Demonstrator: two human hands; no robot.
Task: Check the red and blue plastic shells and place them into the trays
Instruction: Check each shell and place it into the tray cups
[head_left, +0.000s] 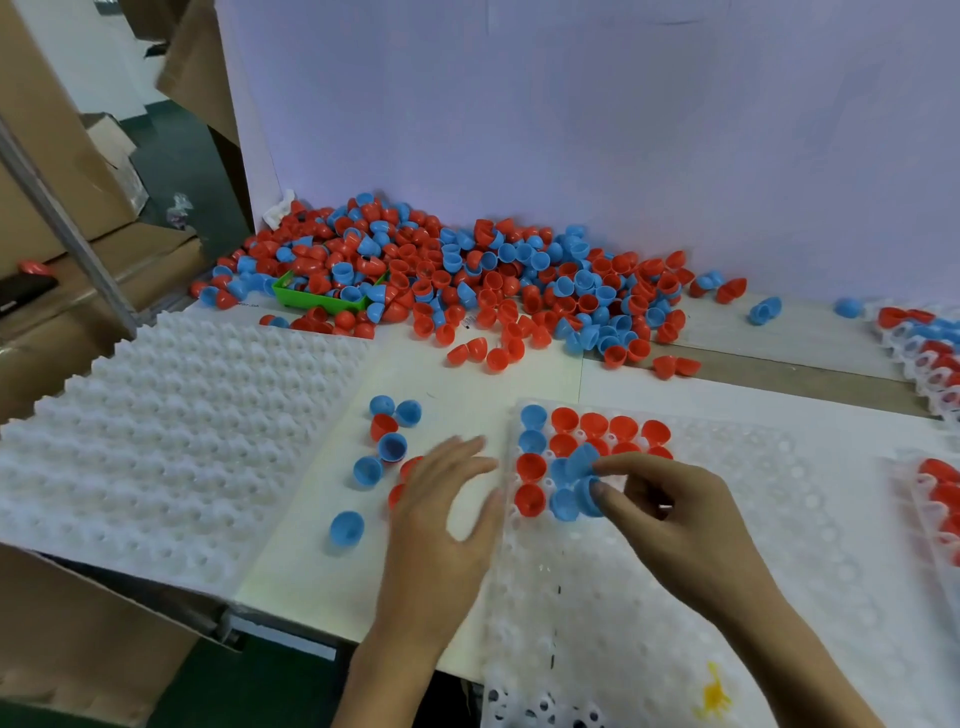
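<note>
A white table (675, 384) runs along a pale wall, and most of its far side is buried under a big heap of red and blue shells (467, 275), piled thick against the wall and thinning out toward the near edge. A small green bin (311, 299) sits half-swallowed at the left of that heap. To the left lies a stack of white dimpled trays (171, 415), nothing in them. In front of the person is the working tray (675, 571), clear plastic with round pockets; its far left corner holds a block of seated shells, reds along the back rows and a few blues down the left column. Another tray (930, 364) at the far right edge carries reds and blues too.

The right hand (670, 509) hovers over the working tray's filled corner, thumb and fingertips pinching a blue shell (589, 496) right beside the seated ones. The left hand (447, 499) is flat and loose, fingers spread, holding nothing, just left of the tray and over a small scatter of loose shells (387, 441) on the bare table, a red one or two partly hidden beneath its fingers
</note>
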